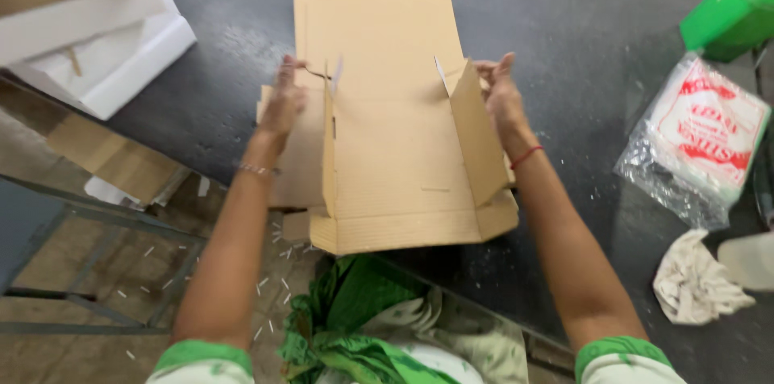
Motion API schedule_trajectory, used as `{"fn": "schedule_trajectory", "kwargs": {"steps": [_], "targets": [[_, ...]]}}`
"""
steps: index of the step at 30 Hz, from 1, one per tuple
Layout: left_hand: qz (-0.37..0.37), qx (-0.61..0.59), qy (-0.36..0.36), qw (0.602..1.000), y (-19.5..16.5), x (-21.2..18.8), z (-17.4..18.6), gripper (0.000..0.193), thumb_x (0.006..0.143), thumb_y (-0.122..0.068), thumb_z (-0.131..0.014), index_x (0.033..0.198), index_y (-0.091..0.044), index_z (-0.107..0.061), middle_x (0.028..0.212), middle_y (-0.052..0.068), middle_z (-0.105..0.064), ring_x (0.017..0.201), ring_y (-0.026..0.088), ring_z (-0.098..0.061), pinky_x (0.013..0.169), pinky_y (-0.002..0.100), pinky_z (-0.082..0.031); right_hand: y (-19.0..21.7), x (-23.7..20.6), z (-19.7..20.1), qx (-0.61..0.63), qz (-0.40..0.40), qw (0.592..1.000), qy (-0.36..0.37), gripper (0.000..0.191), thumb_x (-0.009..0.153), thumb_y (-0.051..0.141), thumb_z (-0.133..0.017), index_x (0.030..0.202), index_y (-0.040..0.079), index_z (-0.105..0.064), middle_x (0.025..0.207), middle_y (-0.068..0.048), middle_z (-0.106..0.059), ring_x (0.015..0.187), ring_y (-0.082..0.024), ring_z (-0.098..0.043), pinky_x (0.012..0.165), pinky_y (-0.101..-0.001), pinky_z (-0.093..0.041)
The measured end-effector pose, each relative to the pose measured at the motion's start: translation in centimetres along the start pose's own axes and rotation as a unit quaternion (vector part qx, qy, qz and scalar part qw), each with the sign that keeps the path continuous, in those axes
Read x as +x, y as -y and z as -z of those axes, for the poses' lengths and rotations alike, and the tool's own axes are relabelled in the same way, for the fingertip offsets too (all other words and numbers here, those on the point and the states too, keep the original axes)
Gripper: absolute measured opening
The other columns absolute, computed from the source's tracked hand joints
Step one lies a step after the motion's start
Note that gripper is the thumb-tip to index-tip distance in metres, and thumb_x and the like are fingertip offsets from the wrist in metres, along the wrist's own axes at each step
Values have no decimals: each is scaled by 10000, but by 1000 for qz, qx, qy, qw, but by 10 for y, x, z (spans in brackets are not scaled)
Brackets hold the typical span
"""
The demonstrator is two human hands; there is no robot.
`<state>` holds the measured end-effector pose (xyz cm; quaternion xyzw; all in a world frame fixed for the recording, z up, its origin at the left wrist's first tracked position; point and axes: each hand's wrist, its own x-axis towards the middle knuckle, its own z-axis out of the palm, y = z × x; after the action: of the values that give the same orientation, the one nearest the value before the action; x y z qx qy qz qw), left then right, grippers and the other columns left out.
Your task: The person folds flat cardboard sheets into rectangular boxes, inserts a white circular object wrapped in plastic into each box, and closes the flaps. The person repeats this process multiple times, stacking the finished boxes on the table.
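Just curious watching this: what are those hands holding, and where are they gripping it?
Both hold the flat brown cardboard box: left hand on its left side flap, right hand on its raised right flap.

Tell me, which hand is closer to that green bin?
Right. The right hand grips the cardboard box nearer the green bin; the left hand is across the box.

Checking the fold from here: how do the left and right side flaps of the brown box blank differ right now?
The left side flap stands nearly upright and shows edge-on as a thin strip; the right side flap leans outward, its broad face visible. The left hand is outside its flap, palm against it; the right hand grips the right flap's top corner. Both are plain brown corrugated cardboard.
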<state>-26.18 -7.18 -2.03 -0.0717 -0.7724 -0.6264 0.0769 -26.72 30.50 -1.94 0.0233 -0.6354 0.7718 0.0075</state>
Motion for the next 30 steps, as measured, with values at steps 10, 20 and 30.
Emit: {"fn": "schedule_trajectory", "kwargs": {"steps": [10,20,30], "targets": [[-117,-10,-280,953,-36,-242,-33,406,1197,-410,-399,1230,-8,-442,1125,85,-517,994,164,-544,946,308,-477,19,-214,27,-39,139,978,-149,428,1150,498,-411,1132,88,-531,1050,-74,-595,986,-208,-593,948,-385,-508],[-134,304,77,940,-71,-247,-75,491,894,-210,-714,1331,-35,-575,1266,140,-644,1205,340,-605,990,443,-500,9,-269,-66,-559,188,804,67,491,882,302,-753,1289,54,-635,1300,-116,-639,1232,-316,-603,1034,-441,-495],[-137,346,47,927,-80,-217,-63,467,931,-82,-624,1396,-61,-578,1298,142,-672,1155,323,-663,925,428,-534,32,-261,-93,-599,297,735,112,474,866,152,-717,1304,-4,-624,1344,-165,-627,1293,-328,-573,1088,-461,-464]]}}
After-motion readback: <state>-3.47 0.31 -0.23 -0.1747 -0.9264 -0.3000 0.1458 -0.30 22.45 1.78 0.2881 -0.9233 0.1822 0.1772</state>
